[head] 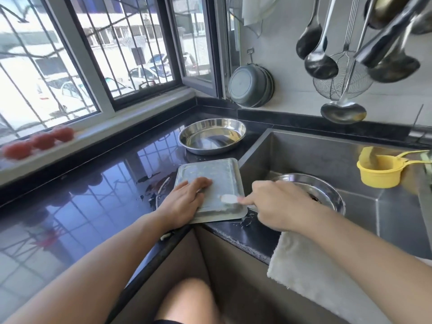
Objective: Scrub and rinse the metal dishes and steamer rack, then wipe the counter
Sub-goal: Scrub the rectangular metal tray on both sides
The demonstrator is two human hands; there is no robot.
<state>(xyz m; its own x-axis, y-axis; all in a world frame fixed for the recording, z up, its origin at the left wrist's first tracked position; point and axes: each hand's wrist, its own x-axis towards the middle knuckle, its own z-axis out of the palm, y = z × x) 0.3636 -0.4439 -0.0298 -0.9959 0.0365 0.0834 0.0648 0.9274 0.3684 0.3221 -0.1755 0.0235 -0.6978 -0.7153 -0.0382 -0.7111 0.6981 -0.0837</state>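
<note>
Pressing flat, the left hand (187, 197) steadies an upturned rectangular metal tray (217, 181) on the black counter (93, 195). The right hand (278, 204) pinches a small white scrubber (228, 199) against the tray.

Your left hand (187, 202) presses flat on the upturned rectangular tray (217, 181) at the desk (77, 202) edge. Your right hand (278, 204) pushes a small white scrap (229, 199) across it.

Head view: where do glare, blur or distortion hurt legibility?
Head view: window reflections glare across the glossy black counter; the hanging steel ladles and red tomatoes on the sill are blurred; wide-angle bending curves the window bars.
</note>
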